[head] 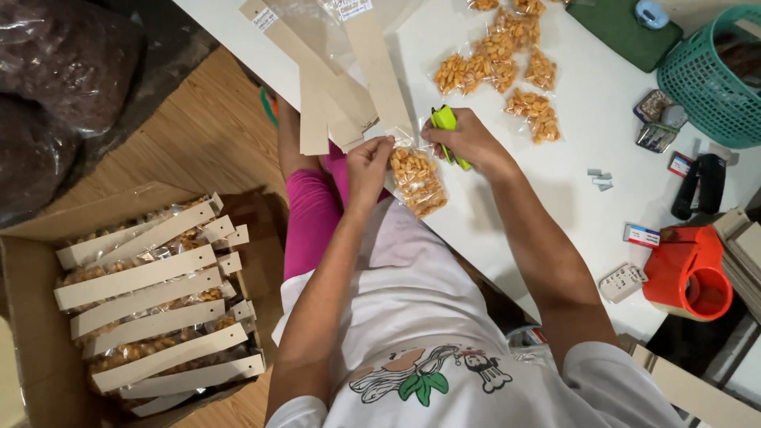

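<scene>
Snack bag [418, 182], a small clear packet of orange-brown pieces, hangs at the near edge of the white table [602, 127], pinched at its top by the left hand [366, 165], whose fingers are closed on the plastic. Just right of the bag, the right hand [468, 141] is wrapped around a lime-green stapler [446, 131], its nose close to the bag's top edge; whether it touches the plastic I cannot tell.

From the head view, the work looks partly done. Beyond the bag, further onto the table, a loose heap of filled packets [507, 63] lies without card strips, so a good share appears left. Left of the bag and down on the floor, a cardboard box [32, 317] holds rows of packets already fixed to long beige cards [151, 317], which I take as the finished lot. More blank card strips [349, 71] overhang the table edge just above the left hand.

Far right of the bag stand an orange tape dispenser [688, 273], a black punch-like tool [699, 184], small staple boxes [640, 235] and a teal basket [713, 75].

The bag itself looks full, glossy and crinkled, its contents settled toward the bottom.
</scene>
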